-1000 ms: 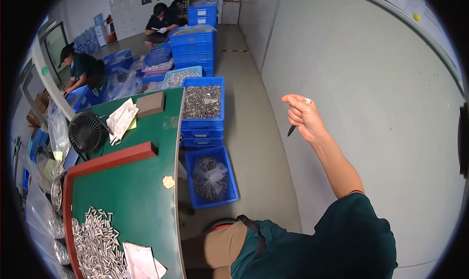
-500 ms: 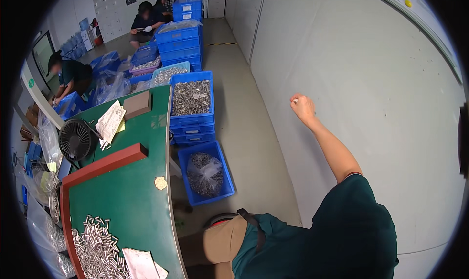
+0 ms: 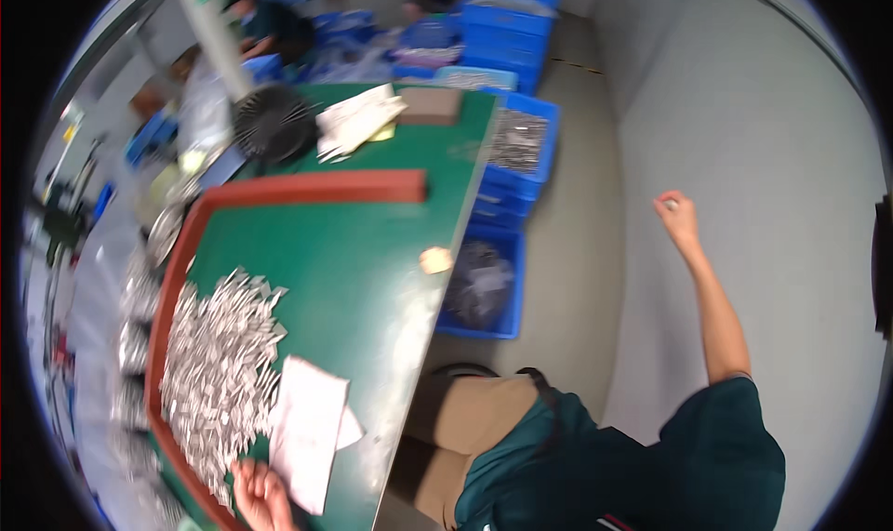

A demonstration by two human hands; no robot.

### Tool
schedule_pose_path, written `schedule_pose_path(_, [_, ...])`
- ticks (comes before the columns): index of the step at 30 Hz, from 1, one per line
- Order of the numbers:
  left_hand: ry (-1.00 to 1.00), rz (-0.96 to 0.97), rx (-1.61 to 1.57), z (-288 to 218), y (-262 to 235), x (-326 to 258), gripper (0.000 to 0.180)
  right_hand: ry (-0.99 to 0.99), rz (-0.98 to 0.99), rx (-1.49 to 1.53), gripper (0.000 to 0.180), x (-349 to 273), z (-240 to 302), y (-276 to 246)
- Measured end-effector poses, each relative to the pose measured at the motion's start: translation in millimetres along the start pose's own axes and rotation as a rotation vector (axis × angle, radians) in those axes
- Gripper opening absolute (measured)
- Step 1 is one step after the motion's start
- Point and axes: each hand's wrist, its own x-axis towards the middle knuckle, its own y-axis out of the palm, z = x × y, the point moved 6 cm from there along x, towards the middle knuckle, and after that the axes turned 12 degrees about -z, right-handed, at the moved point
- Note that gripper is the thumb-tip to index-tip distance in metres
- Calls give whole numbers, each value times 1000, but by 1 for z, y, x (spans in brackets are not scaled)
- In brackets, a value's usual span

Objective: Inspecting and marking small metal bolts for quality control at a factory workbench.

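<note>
My right hand is held out near the pale wall, its fingers curled closed. A small light spot shows between the fingertips, too blurred to name. My left hand comes in at the lower edge, over the near end of a heap of small silvery metal pins. Its fingers are curled, and what they hold, if anything, is hidden. Just right of it, folded white paper sheets lie on the green tabletop, against the pins.
A red-brown raised rim borders the heap. Farther back are a black fan, papers and a grey-brown block. Blue crates of metal parts stand right of the table. A pale wall runs along my right. Two people work far off.
The view has swung left and lower, blurring the picture. My left hand has come into sight beside the pins. My right hand stays closed and outstretched.
</note>
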Motion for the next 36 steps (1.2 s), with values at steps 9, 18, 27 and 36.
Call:
schedule_pose_path(9, [191, -82, 254, -17, -21, -15, 27, 89, 771, 1010, 26, -79, 368, 57])
schedule_pose_path(18, [131, -49, 363, -1, -3, -3, 24, -40, 1624, 1707, 45, -232, 588, 68])
schedule_pose_path(27, [144, -82, 395, -5, -6, -2, 18, 265, 2339, 1588, 42, -323, 610, 94])
schedule_pose_path(36, [133, -124, 428, -5, -5, -3, 16, 237, 2270, 1547, 46, -333, 595, 104])
